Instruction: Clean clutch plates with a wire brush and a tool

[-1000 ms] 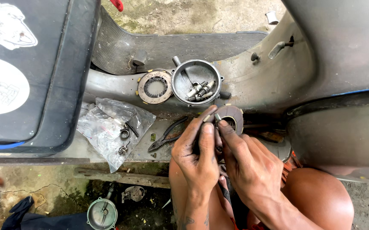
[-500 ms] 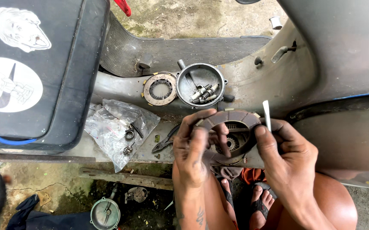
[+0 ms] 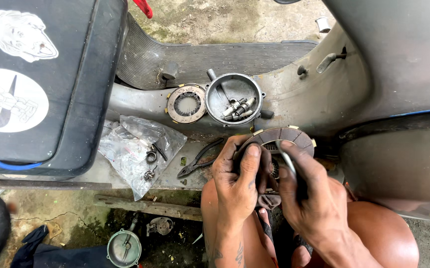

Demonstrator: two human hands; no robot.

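Note:
A round brown clutch disc with tabs on its rim is gripped from the left by my left hand, thumb and fingers across its face. A thin flat metal blade is pinched in my right hand and laid against the disc's centre. Both hands are greasy and rest above my knees, beside the grey scooter body.
A second friction disc and a round metal cover holding several bolts sit on the scooter footboard. Pliers and a clear plastic bag with small parts lie on the ledge. A black seat fills the left.
The camera has drawn closer. My right hand, which held the blade up to the right of the disc, has brought it down onto the disc's centre. My left hand still grips the disc.

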